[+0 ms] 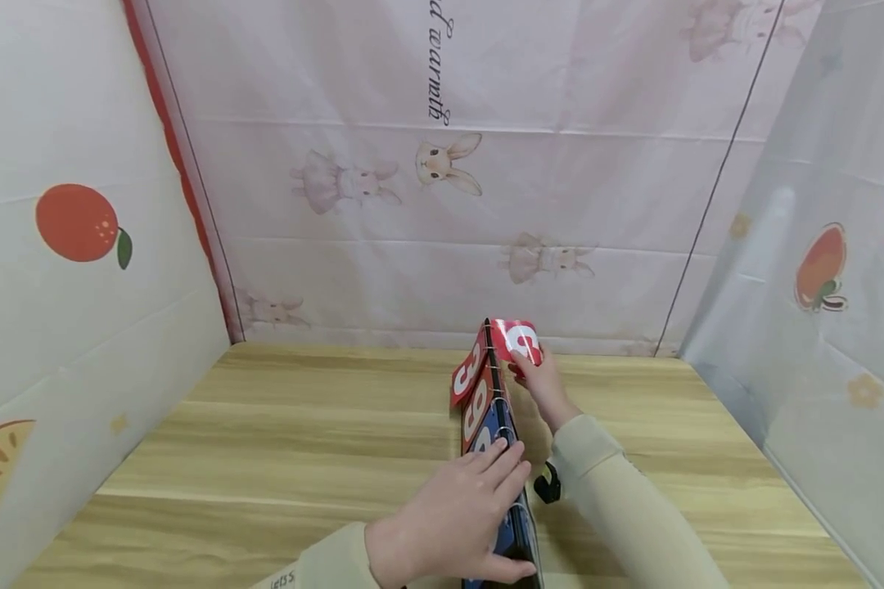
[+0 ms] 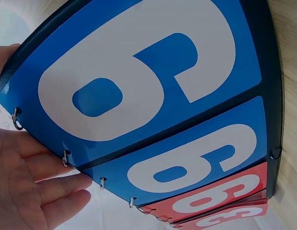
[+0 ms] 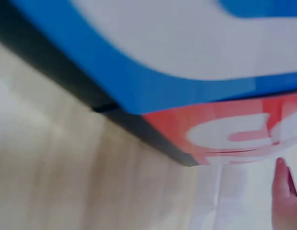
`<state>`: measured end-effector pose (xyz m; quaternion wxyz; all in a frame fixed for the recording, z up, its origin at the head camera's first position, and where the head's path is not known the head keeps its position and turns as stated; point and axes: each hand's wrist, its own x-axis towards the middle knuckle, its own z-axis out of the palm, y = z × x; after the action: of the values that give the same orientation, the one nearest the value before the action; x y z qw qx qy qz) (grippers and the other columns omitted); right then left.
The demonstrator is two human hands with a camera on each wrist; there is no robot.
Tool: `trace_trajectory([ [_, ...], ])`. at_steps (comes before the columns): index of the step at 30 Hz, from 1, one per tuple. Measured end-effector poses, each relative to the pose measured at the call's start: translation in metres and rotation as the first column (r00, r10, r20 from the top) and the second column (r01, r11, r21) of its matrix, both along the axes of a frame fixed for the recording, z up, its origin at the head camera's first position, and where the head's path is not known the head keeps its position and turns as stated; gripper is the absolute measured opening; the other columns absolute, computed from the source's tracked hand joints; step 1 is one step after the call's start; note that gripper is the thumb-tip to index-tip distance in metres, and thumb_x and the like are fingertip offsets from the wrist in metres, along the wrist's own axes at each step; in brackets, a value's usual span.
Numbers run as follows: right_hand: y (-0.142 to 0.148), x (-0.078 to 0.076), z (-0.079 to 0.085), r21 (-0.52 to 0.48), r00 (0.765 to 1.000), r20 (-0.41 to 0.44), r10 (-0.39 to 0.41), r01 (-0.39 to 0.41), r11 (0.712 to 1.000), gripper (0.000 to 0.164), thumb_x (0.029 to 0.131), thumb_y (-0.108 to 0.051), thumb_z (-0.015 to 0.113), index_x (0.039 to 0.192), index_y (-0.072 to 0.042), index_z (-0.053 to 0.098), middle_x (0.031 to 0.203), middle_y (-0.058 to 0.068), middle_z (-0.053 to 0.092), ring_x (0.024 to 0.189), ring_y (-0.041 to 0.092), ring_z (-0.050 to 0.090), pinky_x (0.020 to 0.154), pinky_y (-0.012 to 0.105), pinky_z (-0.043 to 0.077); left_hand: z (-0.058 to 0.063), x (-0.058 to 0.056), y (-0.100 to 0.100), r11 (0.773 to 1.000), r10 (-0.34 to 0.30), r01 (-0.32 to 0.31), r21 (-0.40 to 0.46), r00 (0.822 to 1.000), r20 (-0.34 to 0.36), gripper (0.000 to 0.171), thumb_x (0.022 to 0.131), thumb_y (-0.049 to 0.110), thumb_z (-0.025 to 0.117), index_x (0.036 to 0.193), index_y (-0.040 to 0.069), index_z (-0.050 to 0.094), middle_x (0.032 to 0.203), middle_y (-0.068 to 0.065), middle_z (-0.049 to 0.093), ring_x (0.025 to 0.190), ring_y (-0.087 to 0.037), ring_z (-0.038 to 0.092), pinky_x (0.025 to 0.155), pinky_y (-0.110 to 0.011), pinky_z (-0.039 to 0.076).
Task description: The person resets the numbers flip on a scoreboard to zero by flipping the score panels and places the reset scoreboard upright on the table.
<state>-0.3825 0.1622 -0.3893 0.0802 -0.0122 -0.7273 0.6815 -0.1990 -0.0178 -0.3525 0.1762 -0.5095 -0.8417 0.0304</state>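
A tent-shaped flip scoreboard (image 1: 475,409) stands on the table, its ridge running away from me. White numerals mark its ring-bound blue cards (image 2: 100,100) and red cards (image 2: 215,194). My left hand (image 1: 460,511) rests across the ridge at the near end, fingers fairly straight beside the rings, thumb at the near edge. At the far end, my right hand (image 1: 541,380) pinches a red card (image 1: 511,331) with a white numeral, holding it out on the right side. In the right wrist view, only part of the right hand (image 3: 285,201) shows, and the picture is blurred.
Beside the board's right side is a small black curved piece (image 1: 548,484), partly against the right sleeve (image 1: 611,483). The wood-grain table (image 1: 302,442) extends to both sides. Printed cloth walls (image 1: 383,270) enclose it at the back, left and right.
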Motion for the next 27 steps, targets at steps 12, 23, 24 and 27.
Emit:
trace_trajectory([
  [12, 0.0, 0.001, 0.029, -0.17, 0.994, -0.065, -0.083, 0.071, 0.983, 0.063, 0.089, -0.021, 0.062, 0.14, -0.004, 0.03, 0.123, 0.019, 0.049, 0.072, 0.005, 0.063, 0.063, 0.01, 0.053, 0.001, 0.0, 0.0, 1.0, 0.006, -0.006, 0.003, 0.999, 0.042, 0.082, 0.084, 0.07, 0.036, 0.134, 0.006, 0.045, 0.142, -0.013, 0.041, 0.128, -0.026, 0.038, 0.1, -0.037, 0.041],
  [23, -0.02, 0.003, 0.038, 0.131, 0.983, -0.183, -0.003, 0.027, 0.991, 0.094, 0.084, -0.013, 0.068, 0.148, -0.017, 0.0, 0.144, 0.022, 0.03, 0.121, 0.032, 0.042, 0.097, 0.048, 0.043, -0.002, 0.001, 0.0, 0.999, -0.009, 0.012, 0.044, 0.998, -0.056, 0.084, 0.083, 0.071, 0.039, 0.133, 0.004, 0.046, 0.138, -0.015, 0.045, 0.126, -0.026, 0.041, 0.1, -0.034, 0.041],
  [24, -0.021, 0.004, 0.037, 0.174, 0.977, -0.212, -0.006, 0.044, 0.984, 0.094, 0.084, -0.013, 0.068, 0.148, -0.017, -0.001, 0.144, 0.022, 0.03, 0.122, 0.033, 0.041, 0.099, 0.049, 0.042, -0.002, 0.002, 0.0, 0.999, -0.01, 0.012, 0.045, 0.999, -0.052, 0.084, 0.083, 0.071, 0.039, 0.133, 0.004, 0.046, 0.139, -0.015, 0.045, 0.126, -0.026, 0.041, 0.1, -0.034, 0.041],
  [27, -0.025, 0.003, 0.033, 0.249, 0.961, -0.278, -0.011, 0.083, 0.965, 0.097, 0.083, -0.011, 0.068, 0.148, -0.017, -0.004, 0.143, 0.022, 0.034, 0.123, 0.032, 0.042, 0.098, 0.05, 0.042, -0.003, 0.001, 0.0, 0.999, -0.013, 0.015, 0.047, 0.999, -0.047, 0.084, 0.083, 0.071, 0.039, 0.133, 0.003, 0.046, 0.139, -0.015, 0.044, 0.126, -0.027, 0.041, 0.1, -0.035, 0.042],
])
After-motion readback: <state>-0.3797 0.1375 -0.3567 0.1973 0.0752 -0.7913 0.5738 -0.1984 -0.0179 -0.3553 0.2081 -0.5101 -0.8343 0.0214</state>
